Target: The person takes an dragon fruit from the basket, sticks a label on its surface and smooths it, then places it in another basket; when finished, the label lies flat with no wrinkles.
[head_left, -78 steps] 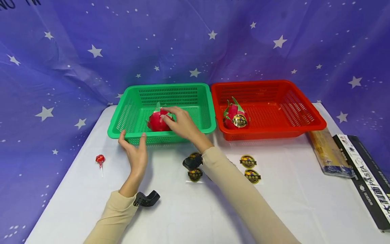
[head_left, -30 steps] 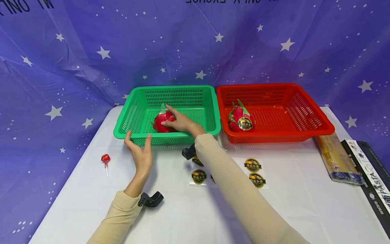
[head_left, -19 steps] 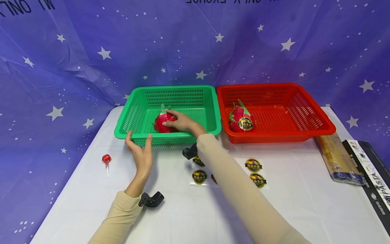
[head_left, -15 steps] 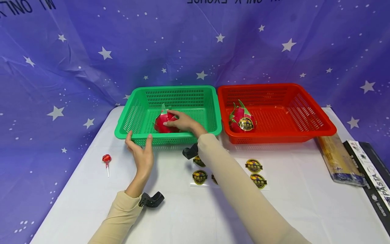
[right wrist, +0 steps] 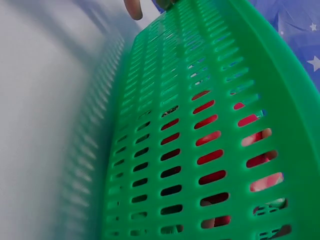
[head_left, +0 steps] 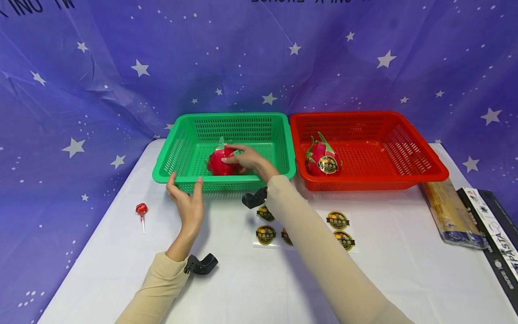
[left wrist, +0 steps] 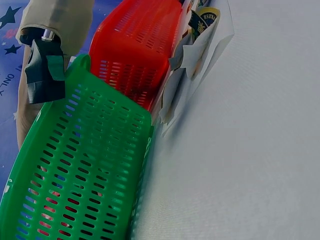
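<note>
In the head view a red dragon fruit [head_left: 218,165] with green leaf tips lies in the green basket [head_left: 226,179], near its front wall. My right hand [head_left: 252,160] reaches over the front rim from the right and grips the fruit, thumb and index finger on its upper side. Those other fingers are mostly hidden behind the fruit and rim. My left hand [head_left: 188,208] is at the basket's front left, thumb and fingers spread, fingertips right at the rim. Red patches of the dragon fruit [right wrist: 210,137] show through the slots in the right wrist view.
A red basket [head_left: 376,184] stands right of the green one, holding another dragon fruit [head_left: 316,157] with a round sticker [head_left: 328,164]. A sticker sheet [head_left: 275,243] lies under my right forearm. A lollipop [head_left: 141,210] lies left; a pasta box [head_left: 491,229] and plastic-wrapped packet [head_left: 453,216] lie right.
My right hand has come down from over the dragon fruit onto its side, and the fruit has shifted and turned slightly. The left hand stays at the rim. The head view has shifted a little.
</note>
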